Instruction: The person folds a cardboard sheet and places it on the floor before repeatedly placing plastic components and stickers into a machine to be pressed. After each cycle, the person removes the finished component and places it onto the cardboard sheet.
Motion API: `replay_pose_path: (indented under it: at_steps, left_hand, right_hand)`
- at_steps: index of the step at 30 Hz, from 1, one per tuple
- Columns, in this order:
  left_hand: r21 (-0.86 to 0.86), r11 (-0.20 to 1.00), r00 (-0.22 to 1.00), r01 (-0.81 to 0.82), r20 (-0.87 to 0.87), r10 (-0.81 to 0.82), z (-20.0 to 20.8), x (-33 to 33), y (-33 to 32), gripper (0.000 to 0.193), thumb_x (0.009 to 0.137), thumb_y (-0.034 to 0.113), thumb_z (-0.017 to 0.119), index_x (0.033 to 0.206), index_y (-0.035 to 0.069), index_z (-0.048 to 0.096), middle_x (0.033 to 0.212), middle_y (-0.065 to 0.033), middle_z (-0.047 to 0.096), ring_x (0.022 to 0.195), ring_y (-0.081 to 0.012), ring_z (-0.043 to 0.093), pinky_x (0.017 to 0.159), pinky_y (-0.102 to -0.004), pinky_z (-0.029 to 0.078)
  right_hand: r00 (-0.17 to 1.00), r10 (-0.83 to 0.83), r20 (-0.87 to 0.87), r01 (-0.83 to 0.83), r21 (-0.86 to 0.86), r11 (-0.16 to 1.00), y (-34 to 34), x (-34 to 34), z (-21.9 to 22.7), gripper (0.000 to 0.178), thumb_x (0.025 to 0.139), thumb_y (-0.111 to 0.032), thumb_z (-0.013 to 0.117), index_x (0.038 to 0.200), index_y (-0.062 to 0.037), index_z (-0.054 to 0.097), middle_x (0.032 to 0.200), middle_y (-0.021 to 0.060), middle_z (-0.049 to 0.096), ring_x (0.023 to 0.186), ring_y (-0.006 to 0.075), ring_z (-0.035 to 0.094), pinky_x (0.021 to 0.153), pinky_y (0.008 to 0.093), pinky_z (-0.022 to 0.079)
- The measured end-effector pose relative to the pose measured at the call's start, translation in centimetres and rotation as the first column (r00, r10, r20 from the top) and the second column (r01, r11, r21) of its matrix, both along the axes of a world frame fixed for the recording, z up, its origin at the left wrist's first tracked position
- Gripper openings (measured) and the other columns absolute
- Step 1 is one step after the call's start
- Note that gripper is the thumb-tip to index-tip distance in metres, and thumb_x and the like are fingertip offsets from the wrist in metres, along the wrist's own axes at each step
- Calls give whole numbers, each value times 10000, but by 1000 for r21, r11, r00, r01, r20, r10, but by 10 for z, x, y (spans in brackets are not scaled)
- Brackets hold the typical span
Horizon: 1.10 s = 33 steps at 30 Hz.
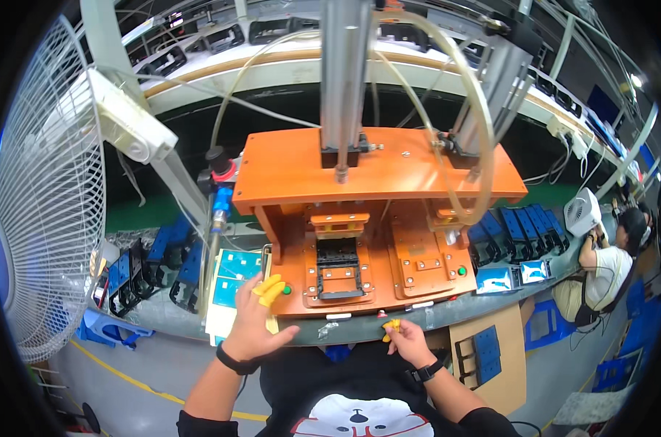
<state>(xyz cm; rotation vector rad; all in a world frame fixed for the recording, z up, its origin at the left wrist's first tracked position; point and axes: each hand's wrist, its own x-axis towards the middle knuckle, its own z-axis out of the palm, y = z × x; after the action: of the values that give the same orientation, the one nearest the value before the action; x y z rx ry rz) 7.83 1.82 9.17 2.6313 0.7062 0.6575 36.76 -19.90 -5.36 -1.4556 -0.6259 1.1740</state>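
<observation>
My left hand (252, 320) is open, with yellow covers on some fingertips. Its fingers reach up beside the left green button (287, 290) on the orange press (381, 167); whether they touch it I cannot tell. My right hand (409, 342) is at the bench's front edge, fingers curled together, with yellow covers on the tips. Anything in its grip is hidden. A black plastic frame (338, 266) sits in the press's left fixture, under the raised orange press head (340, 222). The right fixture (425, 262) shows a bare orange plate.
Blue and black frames (159, 255) stand left of the press, more (520, 229) to its right. Blue-green sheets (236, 273) lie by my left hand. A cardboard box (509, 386) holds a blue-black part. A large fan (46, 197) is at left; a person (600, 269) sits at right.
</observation>
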Motion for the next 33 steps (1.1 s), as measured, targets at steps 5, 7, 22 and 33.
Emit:
replay_pose_path:
  at_steps: [5, 7, 22, 33]
  left_hand:
    - [-81, 994, 997, -72, 1, 72, -3, -8, -19, 779, 750, 357, 783, 1383, 24, 474, 1358, -191, 522, 1360, -443, 345, 1119, -529, 262]
    - [-98, 987, 989, -129, 62, 135, -25, -22, -14, 746, 771, 325, 766, 1386, 21, 470, 1355, -201, 521, 1354, -450, 359, 1116, -523, 275]
    - [77, 885, 876, -459, -126, 466, -72, -43, 14, 506, 756, 339, 796, 1163, 65, 670, 1056, -179, 638, 1134, -426, 545, 946, -504, 433]
    - [-194, 863, 867, -466, 95, 490, -75, -56, 48, 267, 778, 170, 794, 976, 28, 683, 946, -173, 666, 891, -361, 643, 777, -418, 506]
  right_hand:
    - [995, 66, 76, -59, -94, 994, 6, -5, 13, 168, 978, -157, 622, 988, 10, 639, 789, 24, 651, 552, 73, 588, 502, 223, 473]
    - [981, 117, 155, -105, -87, 991, 8, -12, 15, 172, 976, -163, 627, 978, 8, 645, 787, 16, 649, 573, 68, 587, 524, 222, 471]
    - [357, 186, 915, -814, 207, 543, 122, -144, 27, 319, 851, -229, 685, 1085, -29, 601, 1064, 154, 547, 1049, 359, 522, 892, 437, 445]
    - [243, 127, 962, -818, 133, 559, 129, -150, 19, 407, 828, -279, 682, 1174, -74, 623, 1096, 98, 608, 1153, 316, 509, 971, 441, 400]
